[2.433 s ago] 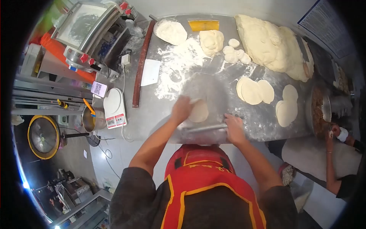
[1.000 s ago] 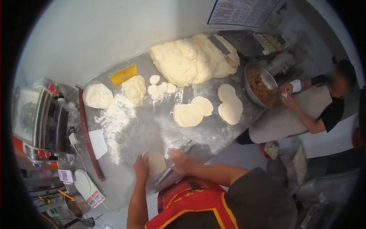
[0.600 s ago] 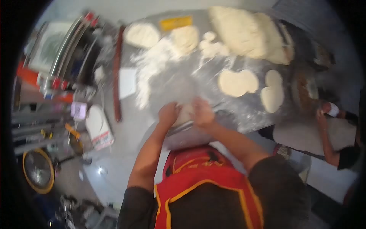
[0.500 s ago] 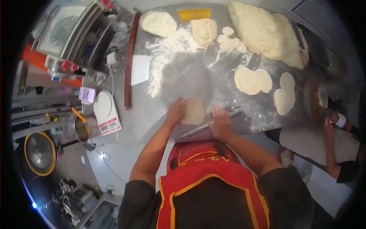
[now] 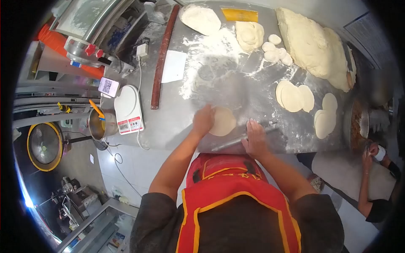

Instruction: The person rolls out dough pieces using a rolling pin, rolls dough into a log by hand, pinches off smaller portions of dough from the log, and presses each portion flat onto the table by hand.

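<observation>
A thin round dough wrapper (image 5: 223, 122) lies on the grey floured table (image 5: 168, 130) in front of me. My left hand (image 5: 204, 119) is closed, with its fingers pinching the wrapper's left edge. My right hand (image 5: 255, 139) lies flat with straight fingers over a slim rolling pin (image 5: 229, 144), just right of the wrapper. The pin slants along the table's near edge, and its middle is hidden under the palm. Flat rounds (image 5: 291, 96) overlap to the right, with another stack (image 5: 325, 124) farther over. Small dough pieces (image 5: 275, 54) sit beyond, near a thicker dough lump (image 5: 249, 36).
A large dough mass (image 5: 312, 46) lies at the back right. Flour (image 5: 200, 20), a yellow scraper (image 5: 239, 15), a long red-brown stick (image 5: 164, 59) and a white scale (image 5: 128, 105) are around the table. At right, a co-worker's hands (image 5: 369, 152) are beside a bowl of filling (image 5: 357, 124).
The camera view has shifted, so the table's things appear farther right. The wrapper looks rounder and lies a little farther from the pin. Both hands keep nearly the same places.
</observation>
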### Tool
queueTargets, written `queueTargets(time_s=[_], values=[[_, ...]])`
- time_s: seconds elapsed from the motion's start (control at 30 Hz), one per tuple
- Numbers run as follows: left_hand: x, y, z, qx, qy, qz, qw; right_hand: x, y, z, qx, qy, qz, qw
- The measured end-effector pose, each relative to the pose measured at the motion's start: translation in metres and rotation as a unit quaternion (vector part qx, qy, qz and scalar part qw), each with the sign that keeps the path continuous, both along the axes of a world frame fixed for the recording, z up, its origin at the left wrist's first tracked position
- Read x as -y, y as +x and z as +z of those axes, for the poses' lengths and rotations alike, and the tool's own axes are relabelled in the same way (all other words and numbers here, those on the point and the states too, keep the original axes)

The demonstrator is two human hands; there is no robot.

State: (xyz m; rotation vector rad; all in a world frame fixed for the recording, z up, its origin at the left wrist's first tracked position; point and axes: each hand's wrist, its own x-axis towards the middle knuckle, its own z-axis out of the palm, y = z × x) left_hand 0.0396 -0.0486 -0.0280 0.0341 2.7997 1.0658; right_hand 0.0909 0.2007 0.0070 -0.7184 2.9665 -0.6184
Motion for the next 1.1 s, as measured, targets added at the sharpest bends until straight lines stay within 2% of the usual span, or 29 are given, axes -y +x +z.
queueTargets(time_s=[0.03,0.07,0.17,0.2,0.27,0.3,0.4,0.5,0.6,0.67,0.7,0.8,0.87,0.9,0.93,0.97,1.0,1.1], values=[[0.004,0.01,-0.015,-0.074,0.034,0.019,0.997,0.003,0.001,-0.004,-0.032,-0.006,-0.005,0.999],[-0.004,0.012,-0.012,-0.065,0.029,0.004,0.997,0.015,-0.017,-0.007,-0.045,0.006,-0.012,0.999],[-0.027,-0.024,0.043,0.044,-0.064,-0.038,0.996,0.06,-0.099,-0.007,-0.057,0.049,-0.066,0.995],[-0.034,-0.039,0.054,0.123,-0.08,-0.045,0.988,0.067,-0.118,-0.011,-0.068,0.043,-0.067,0.995],[-0.038,-0.051,0.051,0.145,-0.088,-0.071,0.983,0.075,-0.137,-0.017,-0.086,0.03,-0.068,0.994],[-0.036,-0.053,0.051,0.157,-0.095,-0.087,0.979,0.073,-0.126,-0.014,-0.068,0.027,-0.042,0.996],[-0.012,-0.032,0.055,0.13,-0.088,-0.013,0.987,0.028,-0.046,0.0,-0.028,0.016,0.03,0.999],[0.006,0.013,-0.023,-0.004,0.048,0.094,0.994,0.014,-0.012,0.004,-0.027,0.01,0.031,0.999],[-0.01,-0.005,0.037,0.116,0.096,-0.046,0.988,0.041,-0.056,-0.009,-0.049,0.036,0.0,0.998],[-0.029,-0.029,0.045,0.12,0.014,-0.027,0.992,0.071,-0.106,-0.014,-0.049,0.085,-0.035,0.995],[-0.034,-0.039,0.045,0.122,-0.025,-0.017,0.992,0.078,-0.122,-0.017,-0.059,0.072,-0.043,0.995],[-0.027,-0.051,0.042,0.135,-0.077,-0.08,0.985,0.083,-0.129,-0.016,-0.086,0.042,-0.04,0.995],[-0.005,-0.035,0.043,0.112,-0.044,-0.028,0.992,0.057,-0.08,-0.003,-0.022,0.026,-0.009,0.999],[0.007,-0.031,0.043,0.097,-0.027,-0.003,0.995,0.033,-0.047,-0.009,-0.055,0.0,0.041,0.998],[0.015,-0.023,0.034,0.079,-0.007,0.026,0.997,0.016,-0.022,-0.004,-0.02,-0.028,0.055,0.998],[0.021,-0.007,0.018,0.067,0.012,0.056,0.996,0.016,-0.021,-0.003,-0.028,-0.025,0.042,0.998],[0.023,0.001,0.025,0.057,0.029,0.088,0.994,0.02,-0.019,-0.002,-0.034,-0.023,0.03,0.999],[0.02,-0.012,0.049,0.166,-0.022,-0.093,0.982,0.052,-0.063,-0.01,-0.057,0.001,-0.007,0.998]])
